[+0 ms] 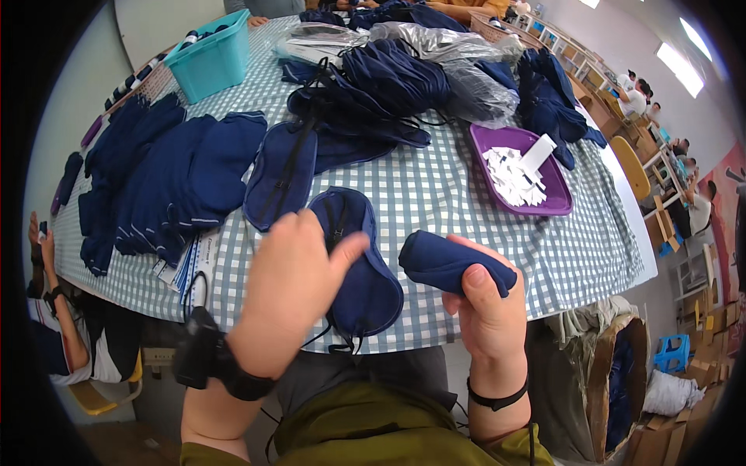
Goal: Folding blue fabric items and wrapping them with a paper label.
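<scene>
Several printed papers (203, 262) lie near the left hand (289, 270).

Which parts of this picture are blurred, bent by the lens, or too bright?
Head view: the left hand looks softly blurred, the right hand and its navy roll sharper; the table bows along its near edge; clear plastic shows glare; ceiling lights look washed out.

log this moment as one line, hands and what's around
right hand: gripping rolled navy cloth | left hand: over mask-shaped navy piece, contact unclear | nearby: purple tray holding white slips
</scene>
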